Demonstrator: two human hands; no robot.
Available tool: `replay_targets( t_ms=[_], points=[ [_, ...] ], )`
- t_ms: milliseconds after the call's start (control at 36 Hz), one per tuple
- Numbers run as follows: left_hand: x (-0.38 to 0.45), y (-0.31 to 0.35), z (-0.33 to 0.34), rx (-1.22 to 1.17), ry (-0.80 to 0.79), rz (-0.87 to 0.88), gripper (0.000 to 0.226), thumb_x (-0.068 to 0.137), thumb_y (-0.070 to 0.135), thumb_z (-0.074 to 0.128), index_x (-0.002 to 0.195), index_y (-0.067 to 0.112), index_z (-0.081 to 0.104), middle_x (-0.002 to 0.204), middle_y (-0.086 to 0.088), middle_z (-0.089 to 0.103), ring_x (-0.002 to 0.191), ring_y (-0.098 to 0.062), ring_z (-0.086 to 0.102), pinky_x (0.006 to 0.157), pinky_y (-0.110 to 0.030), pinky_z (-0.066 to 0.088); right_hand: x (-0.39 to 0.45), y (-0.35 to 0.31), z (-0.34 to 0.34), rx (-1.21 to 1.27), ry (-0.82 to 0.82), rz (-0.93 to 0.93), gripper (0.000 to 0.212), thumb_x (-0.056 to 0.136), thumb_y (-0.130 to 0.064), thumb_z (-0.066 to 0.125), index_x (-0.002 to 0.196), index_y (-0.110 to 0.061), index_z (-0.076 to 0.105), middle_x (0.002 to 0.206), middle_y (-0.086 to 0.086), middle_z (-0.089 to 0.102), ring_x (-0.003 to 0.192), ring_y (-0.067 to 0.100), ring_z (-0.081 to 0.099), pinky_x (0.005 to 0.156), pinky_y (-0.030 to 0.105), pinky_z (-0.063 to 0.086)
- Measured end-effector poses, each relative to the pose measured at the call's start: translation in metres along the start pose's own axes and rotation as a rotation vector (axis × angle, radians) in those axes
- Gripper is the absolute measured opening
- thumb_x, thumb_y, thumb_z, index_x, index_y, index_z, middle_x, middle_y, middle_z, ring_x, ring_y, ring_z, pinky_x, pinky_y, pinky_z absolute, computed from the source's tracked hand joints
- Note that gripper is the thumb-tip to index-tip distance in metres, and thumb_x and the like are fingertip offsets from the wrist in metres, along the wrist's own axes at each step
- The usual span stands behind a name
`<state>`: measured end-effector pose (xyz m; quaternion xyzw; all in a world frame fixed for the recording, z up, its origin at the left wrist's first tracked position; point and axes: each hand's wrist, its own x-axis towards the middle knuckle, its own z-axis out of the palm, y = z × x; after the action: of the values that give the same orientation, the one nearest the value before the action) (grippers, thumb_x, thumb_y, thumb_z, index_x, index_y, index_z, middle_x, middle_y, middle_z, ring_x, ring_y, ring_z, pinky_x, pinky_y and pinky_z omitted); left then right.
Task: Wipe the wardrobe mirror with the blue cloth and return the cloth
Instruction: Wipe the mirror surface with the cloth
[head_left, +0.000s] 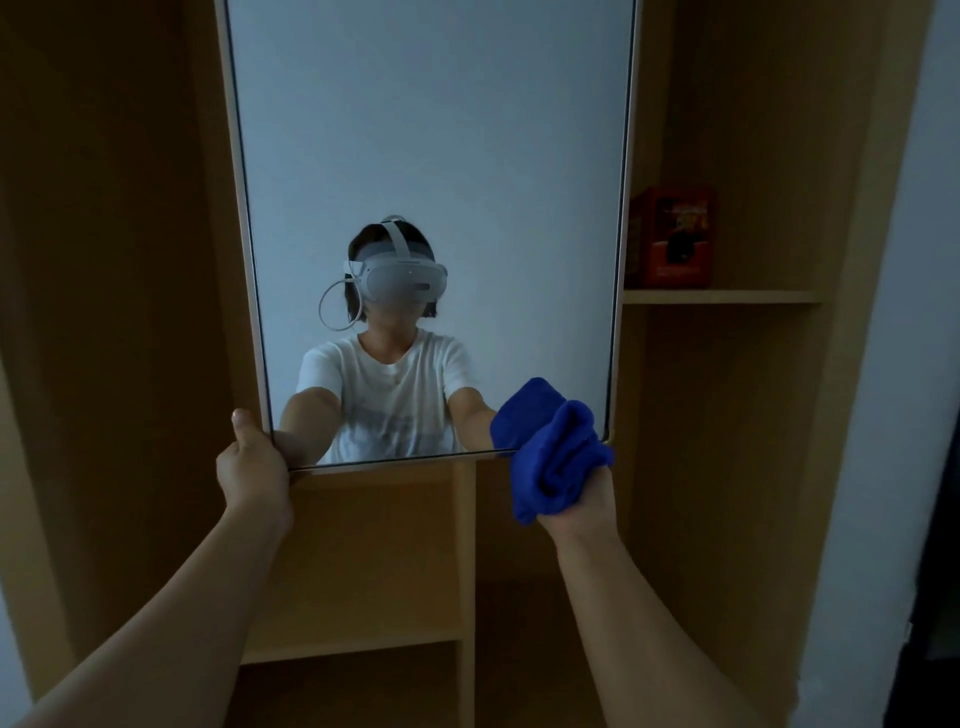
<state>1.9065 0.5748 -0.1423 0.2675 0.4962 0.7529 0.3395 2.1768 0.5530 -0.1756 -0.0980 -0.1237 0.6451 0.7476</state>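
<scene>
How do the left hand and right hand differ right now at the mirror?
The left hand is bare and grips the mirror at its lower left corner, thumb up along the frame. The right hand is closed around the bunched blue cloth, pressing it against the lower right corner. Both sit at the mirror's bottom edge.

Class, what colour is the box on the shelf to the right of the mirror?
Red, with darker markings: the box shows best in the head view.

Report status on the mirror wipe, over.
Left hand gripping mirror at lower left corner. Right hand holding bunched cloth against lower right corner. Nothing in the way.
</scene>
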Motion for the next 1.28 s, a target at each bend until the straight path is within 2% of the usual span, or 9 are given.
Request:
replay_targets(
  t_ms=[139,278,444,667,722,806,944,1111,1278],
  points=[
    [-0.002,0.0,0.001,-0.003,-0.005,-0.012,0.058,0.095,0.055,0.03,0.124,0.011,0.054,0.104,-0.006,0.058,0.097,-0.02,0.056,0.084,-0.034,0.043,-0.002,-0.027,0.003,-0.06,-0.058,-0.077,0.038,0.099,-0.028,0.042,0.07,-0.02,0.066,0.048,-0.005,0.059,0.044,0.007,0.057,0.042,0.019,0.049],
    [-0.005,0.0,0.001,0.013,-0.008,0.017,0.054,0.096,0.053,0.029,0.118,0.012,0.055,0.099,-0.006,0.057,0.095,-0.02,0.055,0.084,-0.035,0.043,0.001,-0.046,0.0,-0.502,0.064,-0.312,0.017,0.096,-0.014,0.054,0.112,-0.016,0.058,0.076,0.005,0.062,0.058,0.017,0.061,0.047,0.026,0.051],
    [-0.002,-0.001,-0.001,0.051,-0.029,0.051,0.043,0.096,0.054,0.029,0.076,0.021,0.047,0.078,0.0,0.054,0.076,-0.015,0.053,0.08,-0.036,0.041,0.004,-0.048,-0.002,-0.463,0.078,-0.396,0.022,0.098,-0.011,0.049,0.11,-0.029,0.054,0.079,-0.001,0.06,0.057,0.009,0.059,0.051,0.021,0.05],
    [0.004,-0.007,0.0,0.025,-0.019,0.073,0.06,0.096,0.054,0.028,0.128,0.009,0.049,0.103,-0.006,0.055,0.095,-0.019,0.052,0.081,-0.034,0.039,0.015,-0.058,-0.014,-0.528,0.062,-0.157,0.024,0.105,-0.025,0.028,0.097,-0.025,0.05,0.076,-0.002,0.056,0.066,0.012,0.053,0.061,0.027,0.047],
    [0.005,-0.009,0.0,0.021,-0.014,0.07,0.061,0.095,0.056,0.027,0.129,0.009,0.048,0.1,-0.005,0.056,0.093,-0.018,0.052,0.079,-0.034,0.038,0.015,-0.057,-0.014,-0.534,0.011,-0.162,0.011,0.1,-0.025,0.041,0.105,-0.026,0.051,0.079,0.001,0.057,0.064,0.013,0.055,0.058,0.027,0.049],
    [0.005,-0.009,0.001,0.025,-0.011,0.063,0.058,0.095,0.056,0.028,0.123,0.011,0.051,0.088,0.001,0.055,0.088,-0.016,0.052,0.077,-0.034,0.038,0.015,-0.058,-0.014,-0.622,-0.005,-0.251,0.039,0.073,-0.031,0.066,0.11,-0.025,0.058,0.079,-0.001,0.067,0.063,0.013,0.065,0.053,0.026,0.053],
    [0.005,-0.009,0.004,0.031,-0.001,0.086,0.042,0.096,0.053,0.028,0.076,0.023,0.049,0.078,0.002,0.054,0.074,-0.011,0.052,0.07,-0.03,0.039,0.016,-0.063,-0.017,-0.61,-0.015,-0.235,0.019,0.09,-0.016,0.057,0.106,-0.027,0.06,0.072,0.0,0.069,0.056,0.013,0.067,0.047,0.024,0.053],
    [0.01,-0.009,0.003,0.04,-0.008,0.072,0.059,0.096,0.055,0.028,0.128,0.011,0.05,0.109,-0.006,0.057,0.102,-0.02,0.052,0.087,-0.034,0.039,0.011,-0.08,-0.009,-0.826,-0.029,-0.243,0.033,0.071,-0.028,0.073,0.102,-0.022,0.063,0.076,0.001,0.073,0.066,0.017,0.07,0.053,0.028,0.054],
    [0.007,-0.005,0.003,0.064,-0.013,0.068,0.05,0.096,0.053,0.027,0.109,0.014,0.055,0.093,-0.005,0.057,0.088,-0.019,0.054,0.079,-0.035,0.04,0.016,-0.098,0.018,-0.996,-0.039,-0.299,0.036,0.072,-0.029,0.078,0.104,-0.017,0.066,0.093,0.006,0.074,0.086,0.025,0.071,0.069,0.033,0.055]
  ],
)
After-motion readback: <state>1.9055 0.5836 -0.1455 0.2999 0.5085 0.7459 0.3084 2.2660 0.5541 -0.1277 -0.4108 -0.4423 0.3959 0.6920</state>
